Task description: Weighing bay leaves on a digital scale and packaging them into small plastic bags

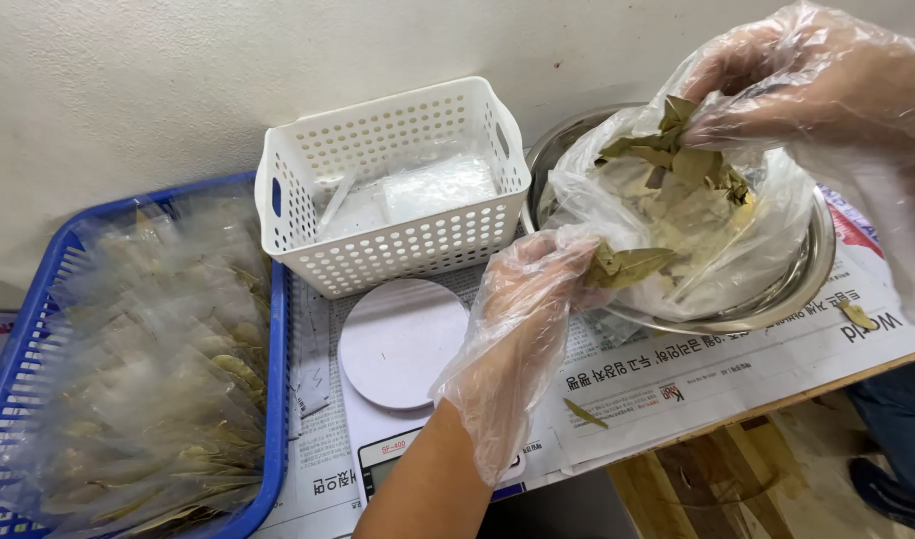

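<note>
Both my hands wear loose clear plastic gloves. My left hand [525, 299] pinches a few dried green-brown leaves [627, 266] at the near edge of a clear plastic bag [767, 210]. My right hand [787, 85] grips a bunch of dried leaves [692, 150] above the open bag. The bag holds more leaves and sits inside a round metal bowl [777, 294]. A white digital kitchen scale [399, 339] with a round platform lies just left of my left hand.
A white perforated plastic basket [392, 250] holding clear bags stands behind the scale. A blue basket [276, 399] at left is packed with several clear packets of leaves. Newspaper [677, 374] covers the table; a loose leaf [585, 412] lies on it near the front edge.
</note>
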